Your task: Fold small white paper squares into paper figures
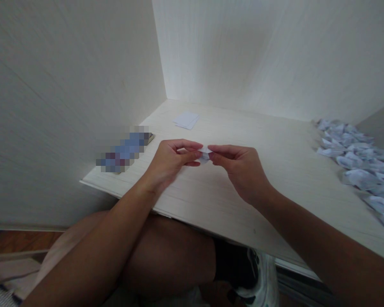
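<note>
Between my two hands is a small folded piece of white paper [205,150], held just above the table. My left hand [174,160] pinches its left side with thumb and fingers. From the other side, the thumb and index finger of my right hand [240,164] grip its right edge. The fingertips of both hands almost meet and cover part of the paper, so its exact folded shape is hard to make out. Beyond my left hand, a few flat white paper sheets [187,120] lie overlapping on the table.
The pale table [275,140] stands against a left wall panel [83,76] and a back panel [259,55]. A blurred-out flat object, perhaps a phone [128,149], lies at the left. Many folded white papers [358,157] are heaped along the right side. My bent leg [173,247] is below the front edge.
</note>
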The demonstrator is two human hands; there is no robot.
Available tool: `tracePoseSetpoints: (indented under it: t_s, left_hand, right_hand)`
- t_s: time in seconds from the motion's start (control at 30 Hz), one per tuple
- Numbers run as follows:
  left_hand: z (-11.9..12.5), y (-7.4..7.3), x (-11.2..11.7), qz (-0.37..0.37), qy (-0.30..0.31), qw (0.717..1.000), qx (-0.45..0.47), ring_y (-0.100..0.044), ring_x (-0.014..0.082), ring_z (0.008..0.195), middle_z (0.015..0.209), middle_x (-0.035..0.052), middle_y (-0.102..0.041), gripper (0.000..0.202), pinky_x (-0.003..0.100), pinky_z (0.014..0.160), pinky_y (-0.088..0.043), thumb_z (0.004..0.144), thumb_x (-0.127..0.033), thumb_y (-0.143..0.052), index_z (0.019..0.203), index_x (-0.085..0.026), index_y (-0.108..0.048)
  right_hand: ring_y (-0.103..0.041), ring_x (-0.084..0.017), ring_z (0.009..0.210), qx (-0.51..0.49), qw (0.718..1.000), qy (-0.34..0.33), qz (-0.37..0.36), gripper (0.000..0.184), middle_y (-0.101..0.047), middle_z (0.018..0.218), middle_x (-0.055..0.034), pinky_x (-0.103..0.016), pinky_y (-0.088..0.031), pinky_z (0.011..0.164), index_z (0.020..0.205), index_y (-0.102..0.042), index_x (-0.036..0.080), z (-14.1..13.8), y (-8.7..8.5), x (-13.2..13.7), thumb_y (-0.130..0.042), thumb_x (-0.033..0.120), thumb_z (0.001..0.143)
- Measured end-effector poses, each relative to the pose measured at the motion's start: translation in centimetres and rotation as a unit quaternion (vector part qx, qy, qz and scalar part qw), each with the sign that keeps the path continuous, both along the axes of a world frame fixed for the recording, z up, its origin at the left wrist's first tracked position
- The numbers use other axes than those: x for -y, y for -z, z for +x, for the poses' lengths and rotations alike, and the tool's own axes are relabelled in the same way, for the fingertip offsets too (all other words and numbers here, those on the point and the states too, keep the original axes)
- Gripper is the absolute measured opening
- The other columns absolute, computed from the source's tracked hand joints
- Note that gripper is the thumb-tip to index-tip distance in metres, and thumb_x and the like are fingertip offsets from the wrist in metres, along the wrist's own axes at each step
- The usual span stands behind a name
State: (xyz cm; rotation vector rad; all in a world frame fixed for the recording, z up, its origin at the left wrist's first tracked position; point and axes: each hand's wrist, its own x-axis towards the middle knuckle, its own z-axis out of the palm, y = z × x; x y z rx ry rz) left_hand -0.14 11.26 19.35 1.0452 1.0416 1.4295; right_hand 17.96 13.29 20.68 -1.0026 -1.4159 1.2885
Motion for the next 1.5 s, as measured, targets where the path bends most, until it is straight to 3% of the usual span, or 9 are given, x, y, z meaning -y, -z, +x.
tracePoseSetpoints:
  t_s: [0.33,0.57,0.77,0.87,0.97,1.13,1.27,1.33,1.5]
  left_hand:
    - [1.2,-0.6,0.1,-0.014,-0.047,0.999,-0.009,-0.072,0.0174,0.065,0.071,0.0048,-0.076,0.035,0.035,0.067,-0.065,0.052,-0.03,-0.101,0.077,-0.015,-0.081]
    - [3.1,-0.4,0.2,0.003,-0.14,0.988,-0.069,-0.072,0.018,0.063,0.068,0.0032,-0.076,0.019,0.035,0.069,-0.065,0.066,-0.024,-0.093,0.079,-0.016,-0.082]
    - [3.1,-0.2,0.3,0.039,-0.148,0.98,-0.124,-0.074,0.0197,0.068,0.075,0.0051,-0.079,0.013,0.034,0.07,-0.063,0.073,-0.021,-0.088,0.084,-0.017,-0.083]
    - [3.4,0.1,0.2,0.088,-0.175,0.965,-0.173,-0.073,0.0186,0.072,0.083,0.0058,-0.081,0.01,0.031,0.069,-0.061,0.076,-0.02,-0.086,0.085,-0.019,-0.083]
    - [3.5,-0.1,0.1,0.099,-0.176,0.965,-0.165,-0.072,0.017,0.07,0.084,0.0049,-0.08,0.01,0.03,0.066,-0.06,0.076,-0.021,-0.086,0.085,-0.019,-0.082]
    - [2.5,-0.6,0.0,0.048,-0.079,0.995,-0.047,-0.072,0.0173,0.065,0.072,0.0018,-0.074,0.023,0.034,0.069,-0.064,0.068,-0.024,-0.091,0.086,-0.016,-0.079]
    - [1.7,-0.4,0.0,0.043,-0.038,0.997,-0.057,-0.073,0.018,0.065,0.071,0.003,-0.074,0.026,0.034,0.068,-0.064,0.068,-0.029,-0.092,0.084,-0.016,-0.077]
    - [1.7,-0.2,-0.1,0.05,-0.046,0.993,-0.095,-0.072,0.0181,0.064,0.069,0.0036,-0.074,0.024,0.033,0.066,-0.062,0.069,-0.029,-0.091,0.082,-0.016,-0.077]
    - [2.4,0.0,-0.2,0.099,-0.097,0.969,-0.204,-0.07,0.017,0.065,0.07,0.004,-0.075,0.01,0.029,0.064,-0.058,0.076,-0.023,-0.083,0.081,-0.017,-0.077]
  right_hand:
    - [-0.08,-0.026,0.086,0.04,0.995,0.039,0.078,0.013,-0.085,0.09,-0.0041,-0.046,-0.066,0.086,0.089,-0.087,0.026,-0.3,0.1,0.4,-0.089,0.029,0.076]
    - [-0.081,-0.027,0.086,0.089,0.986,0.084,0.114,0.009,-0.086,0.092,-0.0041,-0.046,-0.066,0.088,0.09,-0.087,0.026,-0.1,0.2,0.4,-0.083,0.027,0.082]
    - [-0.08,-0.025,0.083,0.077,0.986,0.083,0.12,0.007,-0.085,0.09,-0.0037,-0.044,-0.065,0.085,0.088,-0.086,0.025,-0.2,0.1,0.5,-0.081,0.026,0.083]
    - [-0.079,-0.025,0.081,0.057,0.99,0.084,0.101,0.009,-0.085,0.088,-0.0051,-0.042,-0.064,0.081,0.087,-0.085,0.023,-0.2,0.2,0.3,-0.084,0.028,0.08]
    - [-0.076,-0.023,0.079,0.015,0.996,0.069,0.056,0.013,-0.083,0.085,-0.0059,-0.041,-0.061,0.08,0.086,-0.083,0.021,-0.1,0.4,-0.1,-0.086,0.03,0.077]
    - [-0.071,-0.017,0.079,-0.071,0.996,0.003,-0.055,0.016,-0.08,0.085,-0.0047,-0.039,-0.058,0.085,0.08,-0.08,0.021,0.0,0.4,-0.7,-0.089,0.032,0.072]
    - [-0.071,-0.017,0.08,-0.073,0.99,-0.044,-0.109,0.022,-0.08,0.086,-0.0054,-0.037,-0.058,0.084,0.078,-0.08,0.02,0.0,0.4,-1.0,-0.094,0.032,0.064]
    - [-0.072,-0.019,0.079,-0.039,0.995,-0.038,-0.082,0.023,-0.081,0.083,-0.006,-0.037,-0.058,0.081,0.078,-0.08,0.02,0.1,0.4,-1.0,-0.094,0.033,0.064]
    - [-0.074,-0.021,0.07,0.111,0.991,0.043,0.067,0.009,-0.081,0.077,-0.007,-0.036,-0.057,0.069,0.079,-0.08,0.019,0.2,0.4,-0.5,-0.083,0.027,0.077]
